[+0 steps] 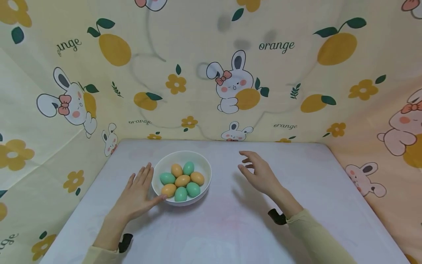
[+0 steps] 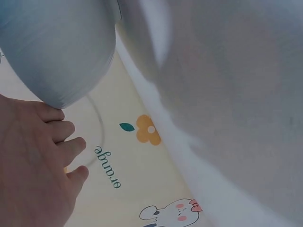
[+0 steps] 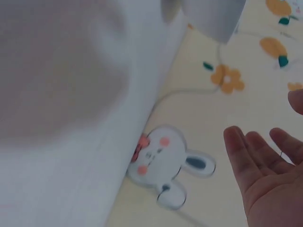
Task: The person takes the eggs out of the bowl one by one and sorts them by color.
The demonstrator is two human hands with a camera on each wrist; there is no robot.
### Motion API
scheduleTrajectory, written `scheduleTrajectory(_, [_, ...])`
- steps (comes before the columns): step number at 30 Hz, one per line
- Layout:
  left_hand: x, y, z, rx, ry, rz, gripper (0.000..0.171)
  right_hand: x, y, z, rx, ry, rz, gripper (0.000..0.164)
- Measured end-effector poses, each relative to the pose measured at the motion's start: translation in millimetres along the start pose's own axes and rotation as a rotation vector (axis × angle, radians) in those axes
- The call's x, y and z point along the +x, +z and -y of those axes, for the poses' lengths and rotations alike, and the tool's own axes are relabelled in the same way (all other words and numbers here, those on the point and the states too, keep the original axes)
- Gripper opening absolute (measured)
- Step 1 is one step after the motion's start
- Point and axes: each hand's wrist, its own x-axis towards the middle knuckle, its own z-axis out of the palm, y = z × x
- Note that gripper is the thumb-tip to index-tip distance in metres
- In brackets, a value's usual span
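Note:
A white bowl (image 1: 158, 165) stands on the table, left of the middle, with several green eggs (image 1: 193, 189) and orange eggs (image 1: 197, 178) inside. Against the bowl's left side rests my left hand (image 1: 135, 200), its fingers straight and its thumb at the near rim beside an orange egg. In the left wrist view, the bowl's outer wall (image 2: 61, 52) is right at the fingers. My right hand (image 1: 260, 174) hovers to the right of the bowl, apart from it, with relaxed fingers and nothing held. The right wrist view shows its palm side and part of the bowl (image 3: 213, 19).
The white-covered table (image 1: 224, 227) reaches back to a cloth wall (image 1: 204, 124) printed with rabbits, oranges and flowers. Similar cloth rises along the left and right sides. A black band (image 1: 125, 242) is at the left wrist and another (image 1: 277, 217) at the right.

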Motion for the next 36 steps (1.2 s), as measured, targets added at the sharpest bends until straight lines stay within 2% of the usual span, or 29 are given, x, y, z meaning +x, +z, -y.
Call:
scheduleTrajectory(9, [0.0,2.7,0.5,-0.004,0.009,-0.002,0.108,28,31,27,0.102,-0.124,0.153,0.042])
scheduleTrajectory(18, [-0.9,4.3,2.1,-0.020,0.033,-0.049,0.107,53,61,51,0.069,-0.213,0.316,0.038])
scheduleTrajectory(28, [-0.9,5.3,3.3,-0.052,0.024,-0.033,0.108,75,86,66,0.070,-0.252,0.503,0.031])
scheduleTrajectory(36, [0.6,5.9,3.9,-0.046,0.024,-0.047,0.108,90,109,73,0.010,-0.298,0.588,0.028])
